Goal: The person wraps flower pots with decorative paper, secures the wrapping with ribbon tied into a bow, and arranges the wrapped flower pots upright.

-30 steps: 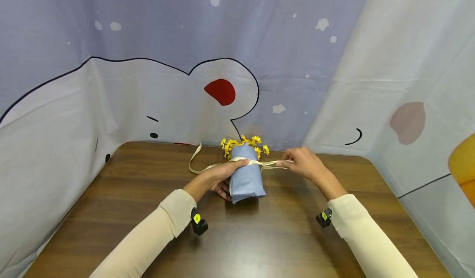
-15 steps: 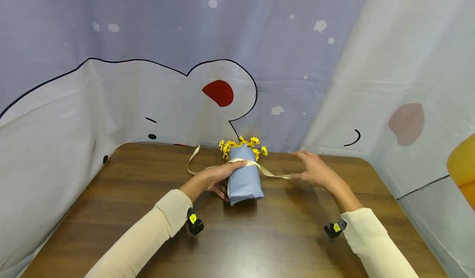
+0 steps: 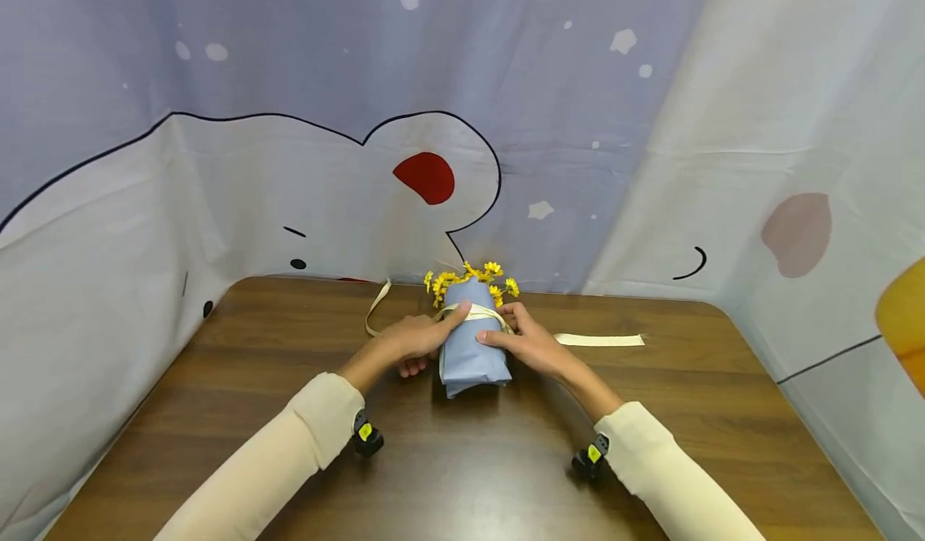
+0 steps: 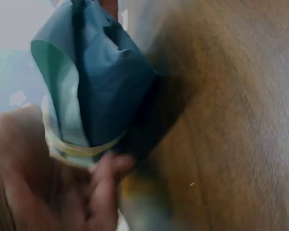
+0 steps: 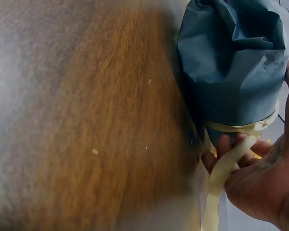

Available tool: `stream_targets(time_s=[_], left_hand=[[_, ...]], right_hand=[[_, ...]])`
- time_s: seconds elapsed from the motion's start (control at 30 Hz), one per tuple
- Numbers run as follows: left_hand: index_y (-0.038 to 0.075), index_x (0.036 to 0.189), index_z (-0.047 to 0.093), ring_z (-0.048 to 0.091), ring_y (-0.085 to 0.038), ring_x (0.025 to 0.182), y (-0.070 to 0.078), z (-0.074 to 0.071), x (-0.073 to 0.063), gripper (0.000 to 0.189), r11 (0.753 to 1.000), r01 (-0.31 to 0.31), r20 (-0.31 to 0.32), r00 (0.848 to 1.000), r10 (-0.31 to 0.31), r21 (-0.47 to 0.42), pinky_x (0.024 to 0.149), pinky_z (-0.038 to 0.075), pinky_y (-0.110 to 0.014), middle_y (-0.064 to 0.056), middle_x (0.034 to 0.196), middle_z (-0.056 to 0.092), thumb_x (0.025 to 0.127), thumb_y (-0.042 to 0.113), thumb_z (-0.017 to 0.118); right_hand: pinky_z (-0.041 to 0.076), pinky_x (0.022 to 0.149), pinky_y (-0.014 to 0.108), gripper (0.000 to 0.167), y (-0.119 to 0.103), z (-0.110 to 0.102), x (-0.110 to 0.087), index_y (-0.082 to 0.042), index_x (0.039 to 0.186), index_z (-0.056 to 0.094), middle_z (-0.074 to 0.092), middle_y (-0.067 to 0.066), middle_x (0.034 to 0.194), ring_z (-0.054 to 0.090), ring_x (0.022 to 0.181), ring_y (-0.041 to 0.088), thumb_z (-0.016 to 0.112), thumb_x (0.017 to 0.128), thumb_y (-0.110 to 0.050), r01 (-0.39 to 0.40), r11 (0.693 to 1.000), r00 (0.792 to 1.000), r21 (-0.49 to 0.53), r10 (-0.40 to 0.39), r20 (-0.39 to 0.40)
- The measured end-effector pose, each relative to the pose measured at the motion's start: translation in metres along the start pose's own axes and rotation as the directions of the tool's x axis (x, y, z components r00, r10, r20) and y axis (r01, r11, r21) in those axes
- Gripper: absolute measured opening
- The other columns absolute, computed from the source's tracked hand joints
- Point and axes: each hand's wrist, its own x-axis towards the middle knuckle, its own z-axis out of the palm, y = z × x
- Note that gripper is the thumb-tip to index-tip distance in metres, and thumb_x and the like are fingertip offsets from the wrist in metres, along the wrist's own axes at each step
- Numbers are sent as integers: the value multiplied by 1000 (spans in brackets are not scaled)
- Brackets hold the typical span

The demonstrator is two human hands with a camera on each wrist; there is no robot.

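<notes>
A bouquet (image 3: 473, 360) wrapped in blue paper lies in the middle of the head view, its yellow flowers (image 3: 494, 269) toward the wall. Cream ribbon (image 3: 482, 311) circles its upper part, with one tail out to each side. My left hand (image 3: 415, 339) holds the bouquet's left side, thumb over the ribbon band. On the right side my right hand (image 3: 531, 344) grips it, thumb on the paper below the band and fingers round the far side. In the right wrist view those fingers sit at the band, where the ribbon tail (image 5: 221, 173) hangs down past them.
The wooden table (image 3: 462, 461) spreads on all sides of the bouquet. Right behind its far edge hangs a printed cloth (image 3: 318, 180), which also runs along both sides.
My right hand has let go of the right ribbon tail and moved left onto the bouquet. That tail now lies flat on the table. The left hand stays at the bouquet, its lower fingers drawn in.
</notes>
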Motion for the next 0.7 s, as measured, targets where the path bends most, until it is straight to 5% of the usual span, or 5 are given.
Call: stream_targets(time_s=[0.07,0.13,0.23,0.3,0.7], left_hand=[[2,99,75,69,-29,75,-2,-6,-3,98,994,-83,-146,985,93,77,66,57,-41,-15,88,73,107,89,30],[2,116,74,69,-34,100,-5,-11,-4,74,970,-212,-247,940,236,122,84,58,-49,-18,109,73,116,69,43],[5,121,70,61,-37,121,-13,-16,0,33,908,-405,-273,867,418,105,104,52,-55,-17,123,69,115,38,64],[6,119,72,61,-34,118,-18,-16,3,21,878,-474,-258,841,475,69,102,51,-51,-15,122,72,113,26,70],[14,108,66,61,-17,81,-48,-4,17,19,839,-515,-280,843,459,-174,76,45,-29,-2,90,65,116,31,63]], right_hand=[[57,109,48,81,-1,1,0,-9,162,40,67,24,145,71,125,32,73,103,-53,-7,1000,1000,19,7,6],[57,112,50,81,-2,2,0,-9,162,40,66,25,148,71,128,33,73,103,-52,-9,999,1000,33,9,10],[55,115,52,80,-2,2,-1,-10,162,41,66,24,149,70,130,33,74,102,-52,-22,999,1000,39,22,10],[53,119,53,80,-3,0,-1,-11,161,42,67,24,149,69,133,34,76,102,-53,-28,999,1000,31,28,6],[42,78,33,37,5,-22,-5,-4,128,67,60,8,102,50,89,23,66,114,-38,25,999,998,-22,-26,-51]])
